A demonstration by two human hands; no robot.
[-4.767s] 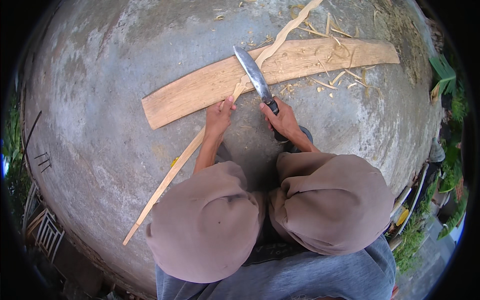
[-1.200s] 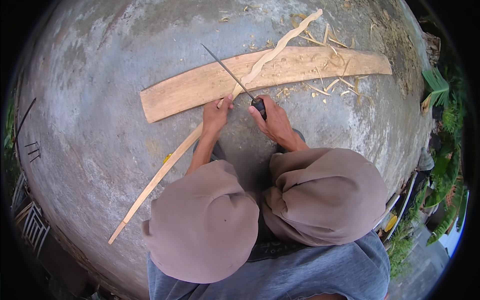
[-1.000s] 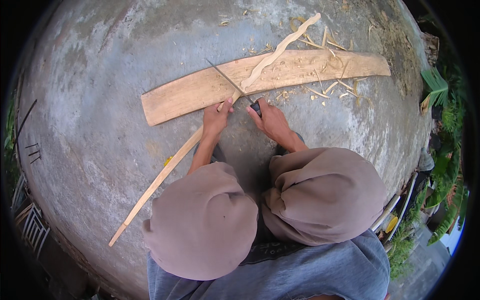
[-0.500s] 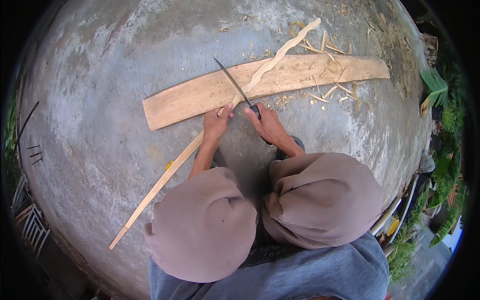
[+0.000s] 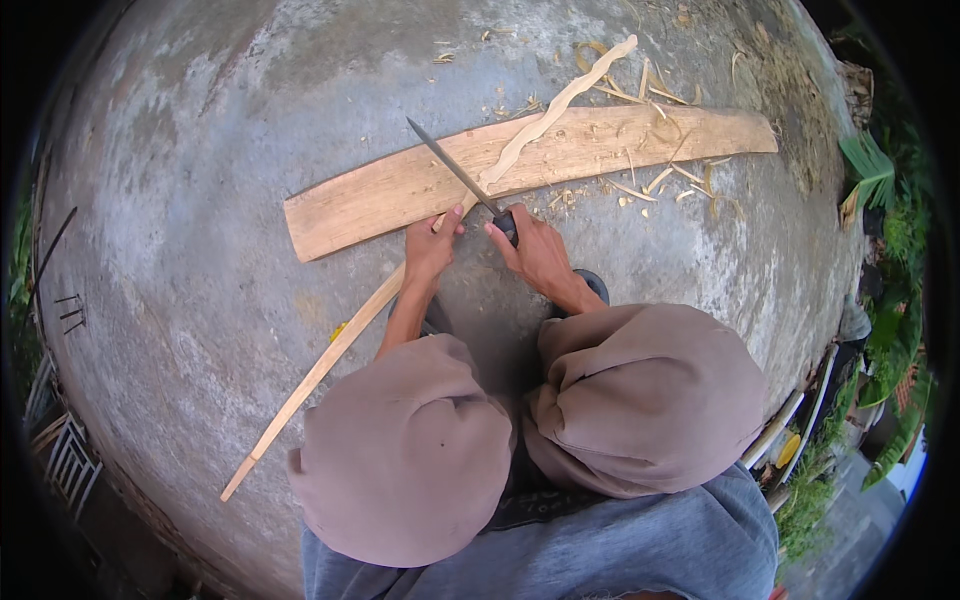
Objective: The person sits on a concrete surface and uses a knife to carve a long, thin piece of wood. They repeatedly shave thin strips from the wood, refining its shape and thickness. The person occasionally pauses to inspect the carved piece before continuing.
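My left hand [image 5: 430, 252] is closed round a long pale wooden stick [image 5: 313, 382], thumb on top. The stick slants from near my left knee up to the far right, and its far part is carved into a wavy outline. In my right hand [image 5: 540, 258] is a knife [image 5: 452, 166], gripped by its dark handle. Its long narrow blade lies across the stick just beyond my left hand, tip pointing to the far left. Under the stick's wavy part is a wide flat wooden board [image 5: 350, 212] on the concrete.
Wood shavings [image 5: 655, 185] lie scattered on and around the board's right half. My two bent knees [image 5: 650, 400], in brown cloth, are close to my forearms. Green plants [image 5: 890, 240] and pale pipes [image 5: 810, 410] line the right edge of the concrete floor [image 5: 200, 250].
The knife has turned, its tip swinging left and its blade shifting a little toward me along the stick. My right hand has turned with it; my left hand stays nearly in place.
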